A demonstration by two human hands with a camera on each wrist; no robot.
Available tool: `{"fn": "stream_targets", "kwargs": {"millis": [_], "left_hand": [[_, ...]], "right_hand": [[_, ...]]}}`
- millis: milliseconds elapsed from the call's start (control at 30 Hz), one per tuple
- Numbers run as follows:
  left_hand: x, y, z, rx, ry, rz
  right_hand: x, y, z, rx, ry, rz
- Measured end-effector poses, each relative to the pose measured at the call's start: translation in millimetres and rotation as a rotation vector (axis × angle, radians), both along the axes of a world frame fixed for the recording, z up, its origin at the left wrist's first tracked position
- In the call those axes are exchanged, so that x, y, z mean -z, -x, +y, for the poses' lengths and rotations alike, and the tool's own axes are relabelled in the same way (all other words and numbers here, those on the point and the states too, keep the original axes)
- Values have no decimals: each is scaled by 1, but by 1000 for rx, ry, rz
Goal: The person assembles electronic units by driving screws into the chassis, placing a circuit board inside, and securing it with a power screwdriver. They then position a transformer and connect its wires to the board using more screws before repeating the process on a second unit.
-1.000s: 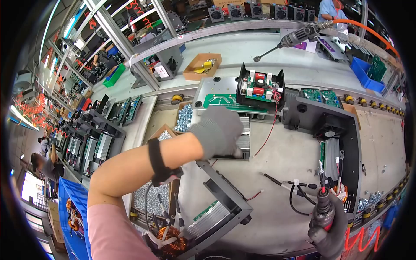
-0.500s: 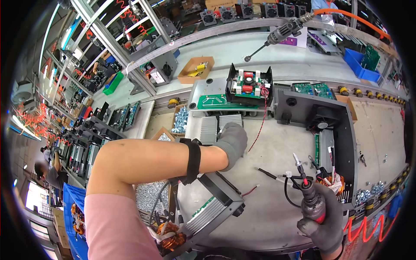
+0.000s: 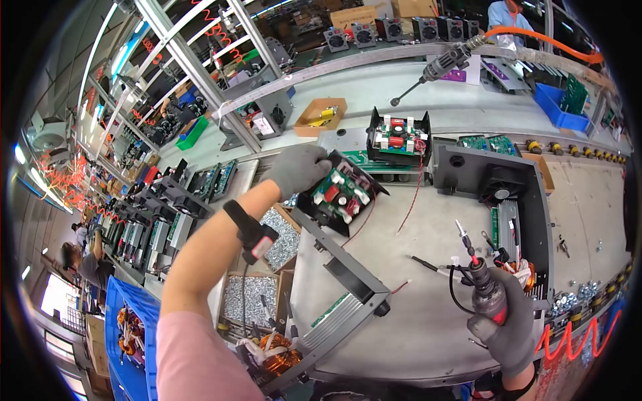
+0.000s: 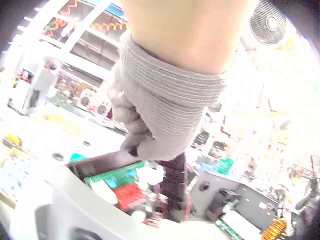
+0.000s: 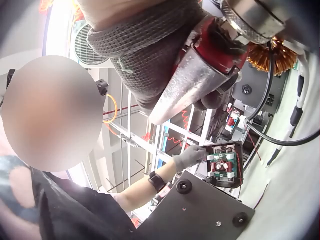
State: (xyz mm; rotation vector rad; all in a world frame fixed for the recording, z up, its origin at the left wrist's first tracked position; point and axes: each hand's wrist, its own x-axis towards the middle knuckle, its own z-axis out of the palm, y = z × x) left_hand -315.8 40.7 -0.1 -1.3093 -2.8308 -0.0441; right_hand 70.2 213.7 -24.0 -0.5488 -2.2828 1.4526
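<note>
The gloved left hand [image 3: 302,172] grips the upper edge of a black open module [image 3: 342,194] with a green board and red parts, held tilted over the near grey chassis [image 3: 354,274]. In the left wrist view the fingers of the left hand [image 4: 155,115] pinch the wall of that module [image 4: 125,187]. At the lower right, the gloved right hand [image 3: 508,327] is wrapped round a power screwdriver [image 3: 490,297], its bit pointing up and away. A second black module [image 3: 399,137] sits on the metal plate behind.
Another grey chassis [image 3: 543,234] with a fan stands at the right. Boxes of screws [image 3: 251,299] lie left of the near chassis. A second driver [image 3: 441,65] hangs above the back. Loose cables [image 3: 428,264] lie on the table, and a blue crate [image 3: 132,334] stands lower left.
The left hand has moved up and left from the finned metal piece and now holds a black module, which was not visible before. The right hand still grips the screwdriver.
</note>
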Motion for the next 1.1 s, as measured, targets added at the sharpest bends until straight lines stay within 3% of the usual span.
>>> {"fn": "stream_targets", "kwargs": {"millis": [33,100,133,167,233,333,367,433,500,533,600,633,700,767,833,867,933,967,1033,1067,1100], "left_hand": [[-1,-4,-5,-4,-2,1],[-5,-15,-15,1,-157,334],[-14,-14,-26,119,-336,443],[-23,-19,-37,29,-422,490],[-40,-23,-66,53,-501,624],[-53,-15,-115,-157,-666,673],[-58,-8,-133,-209,-734,591],[-62,-14,-150,-533,-808,607],[-36,29,-193,-574,-829,700],[-16,58,-224,-568,-704,414],[-2,27,-218,-648,-1467,-595],[-6,-2,-216,-794,-1454,-740],[36,-7,-241,-911,-1364,-921],[44,-57,-236,-988,-1187,-981],[85,-67,-252,-1121,-1202,-1309],[113,-70,-270,-977,-1000,-1396],[75,-104,-248,-1045,-525,-1365],[48,-111,-236,-1047,-520,-1372],[12,-102,-220,-517,259,-898],[2,-87,-215,-430,77,-612],[18,-66,-215,-431,98,-333]], "right_hand": [[0,0,-1,-4,-2,1],[0,0,-2,22,61,-4],[2,0,-3,22,75,9],[2,-1,-3,14,74,14],[4,-1,-3,26,47,20],[3,0,-7,19,48,24],[2,2,-9,27,37,34],[4,3,-10,24,27,71],[10,-1,-7,32,58,41],[4,-1,-9,15,95,0],[3,0,-10,13,72,-10],[4,0,-10,27,51,-16],[10,-3,-7,-8,39,-58],[14,-4,-7,49,-9,-31],[15,-5,-6,35,8,-52],[18,-7,-3,41,0,-48],[8,-2,-12,36,91,-75],[11,-2,-11,39,91,-83],[19,-3,-6,67,-5,-38],[19,-3,-12,111,47,-28],[20,-1,-13,112,46,-31]]}}
